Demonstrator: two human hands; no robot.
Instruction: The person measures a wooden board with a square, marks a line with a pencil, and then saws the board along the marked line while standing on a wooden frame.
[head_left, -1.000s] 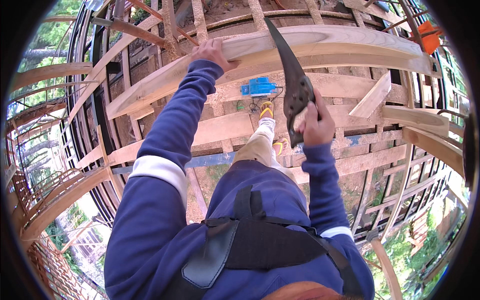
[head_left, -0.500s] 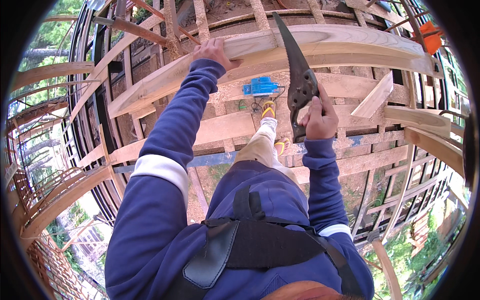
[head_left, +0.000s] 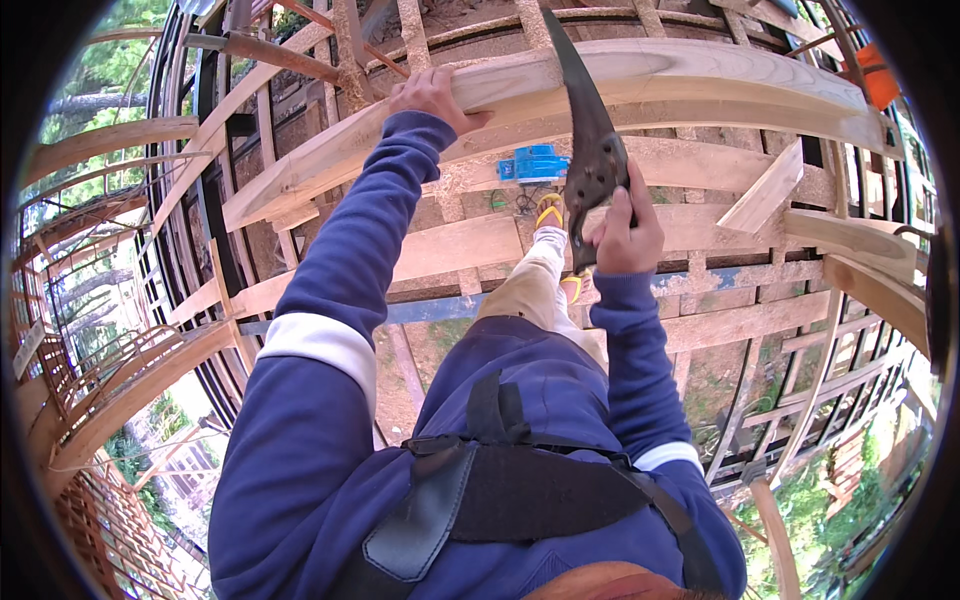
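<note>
My left hand (head_left: 437, 102) grips a long pale wooden beam (head_left: 700, 75), with the fingers over its far edge and the thumb along the near side. In my right hand (head_left: 630, 228) is a handsaw (head_left: 590, 120), its dark handle wrapped by the fingers. The tapered blade lies across the beam, to the right of my left hand, and its tip points away from me beyond the far edge. Whether the teeth are in the wood I cannot tell.
A blue power tool (head_left: 533, 165) with a cord sits beyond my yellow sandals (head_left: 549, 212). Sawdust covers the planks and slats underfoot, which have gaps between them. An offcut (head_left: 765, 190) lies at the right. Rusty pipes (head_left: 280, 55) cross the far left.
The handsaw and my right hand have shifted slightly left and forward across the beam. My left hand keeps its place on the wood. The whole view has shifted a little.
</note>
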